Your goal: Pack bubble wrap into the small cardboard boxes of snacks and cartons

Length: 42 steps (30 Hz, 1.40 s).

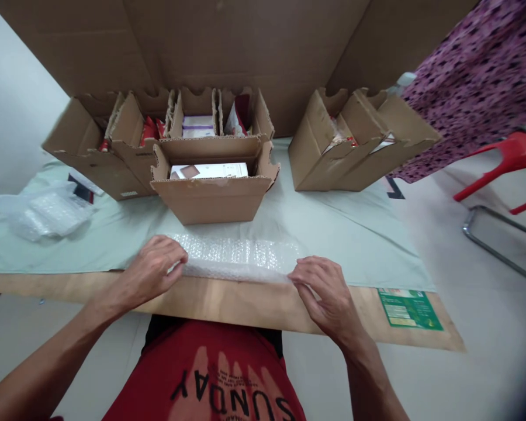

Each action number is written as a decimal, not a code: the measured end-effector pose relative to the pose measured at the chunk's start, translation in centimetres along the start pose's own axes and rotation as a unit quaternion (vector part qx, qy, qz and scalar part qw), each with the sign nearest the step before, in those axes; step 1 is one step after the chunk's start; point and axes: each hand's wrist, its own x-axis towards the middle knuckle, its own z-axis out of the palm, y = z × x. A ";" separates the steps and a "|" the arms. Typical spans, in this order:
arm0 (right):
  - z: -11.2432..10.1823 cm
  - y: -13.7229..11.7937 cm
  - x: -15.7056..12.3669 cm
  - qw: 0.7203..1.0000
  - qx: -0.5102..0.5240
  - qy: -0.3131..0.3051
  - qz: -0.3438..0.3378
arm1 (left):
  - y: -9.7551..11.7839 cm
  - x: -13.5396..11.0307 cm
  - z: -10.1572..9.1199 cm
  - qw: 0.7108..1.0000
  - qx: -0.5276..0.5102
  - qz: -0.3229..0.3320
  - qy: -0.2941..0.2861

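Observation:
A sheet of clear bubble wrap (236, 256) lies across the pale green cloth (355, 234) at the near edge of the table, its near side folded or rolled over. My left hand (151, 270) grips the left end of that fold, fingers curled on it. At the right end my right hand (326, 289) pinches the same fold. Just behind the wrap stands an open cardboard box (213, 196) holding a white flat item (210, 171).
Several open cardboard boxes (114, 146) with red and white packs stand behind, another pair (359, 143) at the right. A crumpled plastic bag (44, 213) lies at the left. A big cardboard sheet (245, 47) forms the back wall. A red chair (508, 158) and patterned fabric (477, 82) are at the right.

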 end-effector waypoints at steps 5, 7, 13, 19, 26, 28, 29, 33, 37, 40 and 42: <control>-1.3 -1.1 -2.3 0.997 0.040 -0.066 0.020 | 2.6 -2.8 -2.7 0.987 -0.145 -0.032 -0.064; -2.1 -1.6 -3.6 0.990 0.053 -0.127 0.038 | 3.3 -3.7 -3.8 0.967 -0.201 -0.056 -0.147; -3.5 -1.8 -5.8 0.963 0.090 -0.227 0.113 | 2.1 -4.9 -4.0 0.908 -0.288 -0.229 -0.199; 0.1 1.3 1.3 0.946 0.143 -0.150 0.249 | -2.4 -2.6 -1.1 0.857 -0.285 -0.405 0.145; 8.2 5.4 11.1 0.938 0.226 -0.034 0.259 | -3.2 3.4 3.2 0.836 -0.364 -0.347 0.221; 9.4 5.2 12.1 0.939 0.237 -0.038 0.246 | -3.2 4.2 3.5 0.839 -0.366 -0.329 0.231; 9.8 5.0 12.4 0.939 0.239 -0.043 0.243 | -3.4 4.3 3.5 0.840 -0.366 -0.325 0.236; 10.4 4.1 12.4 0.932 0.258 -0.065 0.245 | -4.3 3.5 2.9 0.841 -0.354 -0.324 0.249; 8.6 5.2 9.7 0.940 0.240 -0.079 0.230 | -4.9 -0.1 2.4 0.869 -0.258 -0.351 0.232; 6.1 6.6 5.1 0.962 0.126 -0.099 0.221 | -4.9 -3.8 2.4 0.911 -0.108 -0.375 0.132; 5.0 6.9 1.9 0.968 0.048 -0.132 0.207 | -4.6 -5.7 2.9 0.937 -0.025 -0.344 0.051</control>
